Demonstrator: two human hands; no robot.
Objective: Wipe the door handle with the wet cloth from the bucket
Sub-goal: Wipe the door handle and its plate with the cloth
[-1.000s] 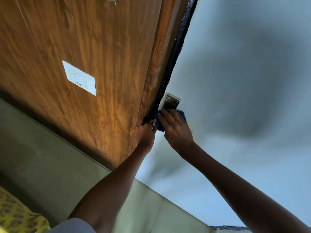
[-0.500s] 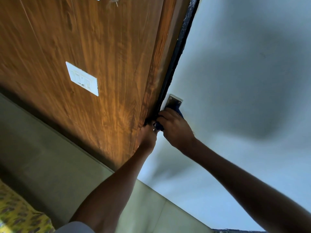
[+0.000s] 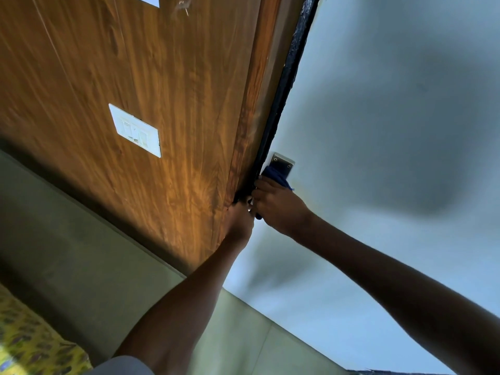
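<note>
A metal handle plate point(image 3: 282, 163) with two screws is fixed on the pale grey door point(image 3: 378, 104), close to its dark edge. A blue cloth point(image 3: 274, 175) lies pressed against the plate's lower part, held under my right hand point(image 3: 278, 208). The handle itself is hidden under the cloth and hand. My left hand point(image 3: 239, 221) is closed at the door's edge, just left of my right hand, and what it grips is hidden. No bucket is in view.
A wood-grain panel point(image 3: 176, 104) fills the left, with a white switch plate point(image 3: 135, 130) on it. Below it is a plain greenish wall point(image 3: 67, 253). A yellow patterned fabric point(image 3: 24, 342) shows at the bottom left corner.
My right hand has slid the blue cloth slightly up toward the metal plate. The view has shifted a little; my left hand stays at the door edge.
</note>
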